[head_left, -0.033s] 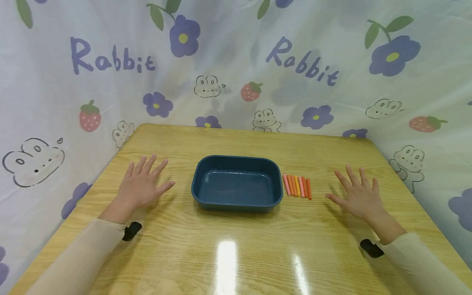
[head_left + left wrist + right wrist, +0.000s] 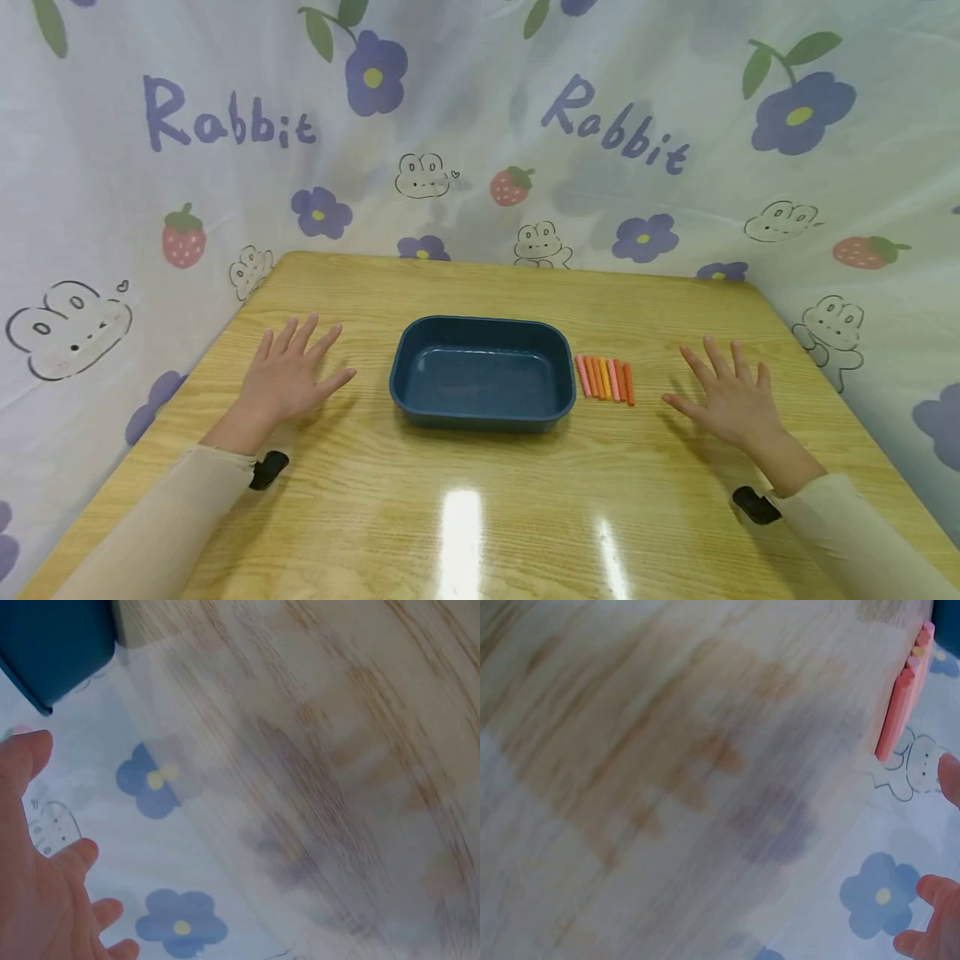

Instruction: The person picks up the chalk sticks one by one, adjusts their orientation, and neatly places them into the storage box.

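A dark blue rectangular basin (image 2: 483,379) with rounded corners stands on the wooden table between my hands. Just right of it lies a row of short chalk-like sticks (image 2: 604,379) in pink, orange, yellow and red, side by side. My left hand (image 2: 288,379), fingers spread, is left of the basin and holds nothing. Its thumb points toward the basin, whose corner (image 2: 60,652) shows in the left wrist view. To the right of the sticks is my right hand (image 2: 731,400), also spread and holding nothing. The right wrist view shows the ends of the sticks (image 2: 904,697) near its fingers.
The glossy wooden table (image 2: 525,500) reflects bright light near its front edge. A white cloth (image 2: 480,125) printed with rabbits, flowers and strawberries hangs behind the table and along both sides. A black strap (image 2: 268,471) sits under the left wrist, another (image 2: 756,506) under the right.
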The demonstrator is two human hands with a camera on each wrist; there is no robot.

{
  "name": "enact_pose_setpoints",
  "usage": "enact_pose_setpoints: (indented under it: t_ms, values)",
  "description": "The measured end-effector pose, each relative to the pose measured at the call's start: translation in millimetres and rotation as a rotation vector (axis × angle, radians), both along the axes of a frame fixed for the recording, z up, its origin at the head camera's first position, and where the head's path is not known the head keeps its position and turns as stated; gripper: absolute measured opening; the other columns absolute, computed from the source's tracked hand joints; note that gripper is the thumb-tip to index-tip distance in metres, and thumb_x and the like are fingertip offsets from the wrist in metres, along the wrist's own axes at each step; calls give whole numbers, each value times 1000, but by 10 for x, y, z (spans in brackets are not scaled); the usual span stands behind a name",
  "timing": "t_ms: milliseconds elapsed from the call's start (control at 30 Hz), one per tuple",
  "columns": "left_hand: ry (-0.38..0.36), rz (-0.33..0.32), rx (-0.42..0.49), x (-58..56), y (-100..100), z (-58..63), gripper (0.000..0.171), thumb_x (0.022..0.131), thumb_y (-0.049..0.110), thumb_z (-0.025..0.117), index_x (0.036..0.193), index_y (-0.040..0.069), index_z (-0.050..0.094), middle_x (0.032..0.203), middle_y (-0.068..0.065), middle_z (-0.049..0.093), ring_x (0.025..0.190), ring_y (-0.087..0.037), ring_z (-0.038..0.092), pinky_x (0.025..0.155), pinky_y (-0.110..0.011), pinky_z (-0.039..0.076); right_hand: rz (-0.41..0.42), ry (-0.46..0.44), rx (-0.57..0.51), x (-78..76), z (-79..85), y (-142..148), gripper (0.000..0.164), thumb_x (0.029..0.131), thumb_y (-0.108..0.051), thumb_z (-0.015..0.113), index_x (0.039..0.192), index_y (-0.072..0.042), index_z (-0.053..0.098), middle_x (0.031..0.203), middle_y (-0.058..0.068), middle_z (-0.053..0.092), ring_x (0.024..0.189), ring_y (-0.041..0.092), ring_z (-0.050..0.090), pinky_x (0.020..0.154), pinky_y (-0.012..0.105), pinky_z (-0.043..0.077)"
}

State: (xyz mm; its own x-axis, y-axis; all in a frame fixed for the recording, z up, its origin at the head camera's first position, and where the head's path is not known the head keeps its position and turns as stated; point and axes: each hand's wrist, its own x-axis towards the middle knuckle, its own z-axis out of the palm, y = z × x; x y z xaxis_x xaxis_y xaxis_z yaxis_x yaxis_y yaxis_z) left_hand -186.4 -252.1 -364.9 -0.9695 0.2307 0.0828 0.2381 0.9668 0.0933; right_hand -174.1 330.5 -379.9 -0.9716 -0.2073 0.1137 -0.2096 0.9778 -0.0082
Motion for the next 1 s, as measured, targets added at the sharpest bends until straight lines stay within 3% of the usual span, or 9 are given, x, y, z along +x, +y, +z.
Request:
enact_pose_setpoints:
  t_ms: [400, 600, 833, 1000]
  values:
    - [11, -6, -10, -18, 4, 17, 75, 91, 61, 37, 148, 12, 26, 150, -25, 14, 135, -46, 7, 105, -61, 0, 0, 1, -11, -17, 11, -27, 84, 85, -65, 45, 149, -14, 23, 150, 24, 14, 132, 53, 4, 93, 75, 3]
    - [18, -12, 8, -29, 8, 14, 78, 91, 62, 36, 149, 12, 23, 149, -27, 16, 134, -47, 9, 106, -60, 2, -5, 22, -83, -51, 31, -65, 84, 86, -62, 48, 149, -13, 22, 149, 26, 16, 133, 51, 1, 92, 75, 8]
    - [9, -8, 82, -39, 31, 31, 82, 91, 63, 36, 150, 10, 16, 147, -29, 19, 133, -48, 12, 106, -59, 6, -17, 23, -166, -95, 42, -119, 85, 86, -59, 52, 148, -9, 22, 147, 29, 16, 132, 53, 3, 90, 75, 15]
    - [-1, 5, 196, -64, 66, 36, 83, 91, 62, 38, 150, 8, 14, 144, -30, 24, 131, -49, 18, 104, -60, 15, -27, 7, -267, -117, 40, -162, 85, 87, -55, 54, 148, -7, 19, 147, 31, 12, 130, 55, 4, 87, 77, 16]
